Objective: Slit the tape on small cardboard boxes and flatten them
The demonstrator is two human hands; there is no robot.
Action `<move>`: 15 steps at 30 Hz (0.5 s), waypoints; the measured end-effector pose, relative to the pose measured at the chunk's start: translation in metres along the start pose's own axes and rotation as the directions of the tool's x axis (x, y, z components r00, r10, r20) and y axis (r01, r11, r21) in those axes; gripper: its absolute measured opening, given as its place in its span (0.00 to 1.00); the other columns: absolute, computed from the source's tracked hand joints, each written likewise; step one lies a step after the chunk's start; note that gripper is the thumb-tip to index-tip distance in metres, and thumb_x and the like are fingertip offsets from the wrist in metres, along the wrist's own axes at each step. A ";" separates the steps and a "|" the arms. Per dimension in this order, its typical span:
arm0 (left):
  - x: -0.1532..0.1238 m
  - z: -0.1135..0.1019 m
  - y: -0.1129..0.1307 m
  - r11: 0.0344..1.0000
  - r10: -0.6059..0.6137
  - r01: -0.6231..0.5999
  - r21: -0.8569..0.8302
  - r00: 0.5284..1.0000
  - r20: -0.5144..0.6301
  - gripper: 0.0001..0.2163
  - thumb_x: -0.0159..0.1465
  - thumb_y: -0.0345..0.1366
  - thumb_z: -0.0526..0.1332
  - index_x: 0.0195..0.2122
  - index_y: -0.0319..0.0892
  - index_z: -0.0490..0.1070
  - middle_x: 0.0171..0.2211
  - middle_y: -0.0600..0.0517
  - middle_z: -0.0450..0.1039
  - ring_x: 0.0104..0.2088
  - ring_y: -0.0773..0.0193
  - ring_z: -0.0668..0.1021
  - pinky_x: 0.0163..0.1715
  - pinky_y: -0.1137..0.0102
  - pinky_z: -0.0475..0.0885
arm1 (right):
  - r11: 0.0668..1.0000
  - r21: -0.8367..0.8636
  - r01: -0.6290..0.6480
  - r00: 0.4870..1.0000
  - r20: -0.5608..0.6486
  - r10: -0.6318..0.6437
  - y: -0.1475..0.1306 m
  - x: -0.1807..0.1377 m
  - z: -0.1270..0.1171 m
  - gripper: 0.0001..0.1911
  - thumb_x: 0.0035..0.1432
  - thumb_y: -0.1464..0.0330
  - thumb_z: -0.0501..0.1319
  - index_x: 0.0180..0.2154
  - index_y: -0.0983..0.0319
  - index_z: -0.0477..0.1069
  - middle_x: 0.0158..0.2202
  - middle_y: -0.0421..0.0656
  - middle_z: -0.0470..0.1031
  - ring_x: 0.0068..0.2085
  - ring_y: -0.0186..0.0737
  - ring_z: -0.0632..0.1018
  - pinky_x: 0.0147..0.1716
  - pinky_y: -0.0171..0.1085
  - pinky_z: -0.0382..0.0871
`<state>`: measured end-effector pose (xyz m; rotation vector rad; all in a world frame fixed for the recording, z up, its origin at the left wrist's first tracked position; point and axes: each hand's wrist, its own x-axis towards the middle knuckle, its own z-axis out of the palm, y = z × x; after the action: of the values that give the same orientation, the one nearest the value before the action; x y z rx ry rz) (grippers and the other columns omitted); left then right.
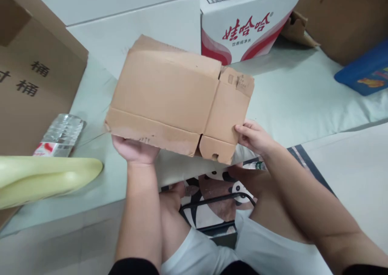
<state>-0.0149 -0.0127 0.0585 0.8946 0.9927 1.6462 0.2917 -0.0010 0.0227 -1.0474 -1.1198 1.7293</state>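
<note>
A brown cardboard box (165, 91), folded flat, is held up over the pale green cloth with its creased flaps towards me. My left hand (135, 149) supports it from beneath at the lower left edge, and most of those fingers are hidden behind the cardboard. At the right side, my right hand (253, 137) pinches the edge of the narrower end panel, thumb in front. A small hole shows in the bottom flap, and printed marks sit near the upper right corner.
A white-and-red carton (242, 28) stands behind the cardboard. At left are a large brown carton (36, 77), a clear plastic bottle (62, 131) and a pale yellow plastic object (51, 178). A blue container (363, 71) is at far right. A panda-print mat (212, 202) lies below.
</note>
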 end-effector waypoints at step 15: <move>0.000 -0.006 -0.015 0.920 -0.284 0.232 -0.317 0.950 -0.129 0.17 0.59 0.53 0.58 0.34 0.45 0.76 0.31 0.48 0.75 0.30 0.60 0.79 0.34 0.65 0.79 | 0.516 -0.856 0.033 0.172 -0.504 -0.847 -0.108 -0.077 -0.077 0.15 0.65 0.57 0.61 0.30 0.58 0.64 0.30 0.49 0.76 0.33 0.51 0.85 0.23 0.47 0.70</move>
<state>-0.0145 -0.0109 0.0424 0.4035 0.9031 1.6079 0.4086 -0.0204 0.1205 -1.5389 -1.0749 -0.1508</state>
